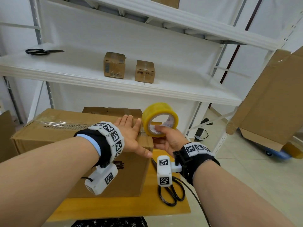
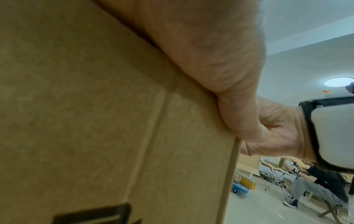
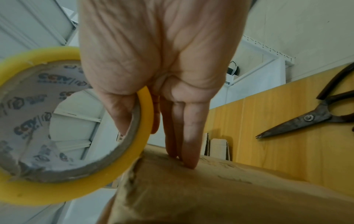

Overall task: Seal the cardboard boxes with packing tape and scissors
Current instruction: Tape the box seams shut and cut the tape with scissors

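A large cardboard box (image 1: 49,136) lies on a yellow wooden table (image 1: 114,208), with shiny clear tape along its top seam (image 1: 62,124). My left hand (image 1: 131,126) rests flat on the box's right end, fingers straight and thumb hanging over the edge; the left wrist view shows its palm (image 2: 210,53) against the box side (image 2: 95,121). My right hand (image 1: 164,133) grips a yellow tape roll (image 1: 152,112) just past that end. Its thumb sits inside the core of the tape roll (image 3: 57,189), and its other fingers (image 3: 189,144) touch the box (image 3: 210,197). Black scissors (image 1: 172,192) lie on the table under my right wrist.
On the white shelf (image 1: 82,74) behind stand two small cardboard boxes (image 1: 114,65) (image 1: 145,71), with a second pair of scissors (image 1: 39,51) at its left. A big opened carton (image 1: 268,102) sits on a blue trolley (image 1: 278,154) at right. A seated person (image 2: 316,186) is across the room.
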A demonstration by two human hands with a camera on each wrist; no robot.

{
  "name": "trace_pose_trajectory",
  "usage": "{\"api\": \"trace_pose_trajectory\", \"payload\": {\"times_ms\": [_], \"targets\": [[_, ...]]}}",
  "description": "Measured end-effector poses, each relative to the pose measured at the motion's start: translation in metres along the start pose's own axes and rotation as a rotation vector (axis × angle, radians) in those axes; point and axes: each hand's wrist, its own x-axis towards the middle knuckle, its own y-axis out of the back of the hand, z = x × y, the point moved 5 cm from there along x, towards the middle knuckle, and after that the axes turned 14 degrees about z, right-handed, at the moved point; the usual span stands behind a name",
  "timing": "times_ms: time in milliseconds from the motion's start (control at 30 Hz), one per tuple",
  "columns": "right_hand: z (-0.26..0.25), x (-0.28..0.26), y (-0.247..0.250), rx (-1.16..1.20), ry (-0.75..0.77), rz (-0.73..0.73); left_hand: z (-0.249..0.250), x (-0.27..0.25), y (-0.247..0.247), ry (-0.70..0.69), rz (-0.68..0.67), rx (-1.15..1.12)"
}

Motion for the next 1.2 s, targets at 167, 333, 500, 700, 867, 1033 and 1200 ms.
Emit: {"api": "trace_pose_trajectory", "payload": {"times_ms": [167, 333, 500, 700, 867, 1033, 1200], "targets": [[-0.003, -0.001, -0.002, -0.028, -0.009, 0.012, 0.003, 0.000, 0.005, 0.011, -0.016, 0.039], [-0.005, -0.003, -0.002, -0.048, -0.014, 0.023, 0.023, 0.005, 0.004, -0.083, -0.003, 0.019], [0.002, -0.007, -0.007, -0.048, 0.015, 0.009, 0.019, 0.006, -0.003, -0.070, 0.008, -0.007], [-0.007, -0.004, -0.002, -0.054, 0.038, 0.075, 0.020, 0.007, -0.004, -0.072, 0.019, -0.005], [-0.006, 0.004, 0.019, -0.061, 0.010, 0.157, 0.020, 0.005, -0.002, -0.043, 0.037, -0.009], [0.012, 0.006, 0.026, -0.021, -0.073, 0.134, 0.021, 0.004, -0.002, -0.046, 0.063, 0.009], [0.022, 0.008, 0.026, 0.001, -0.117, 0.114, 0.022, 0.004, 0.011, -0.077, 0.058, 0.065]]}}
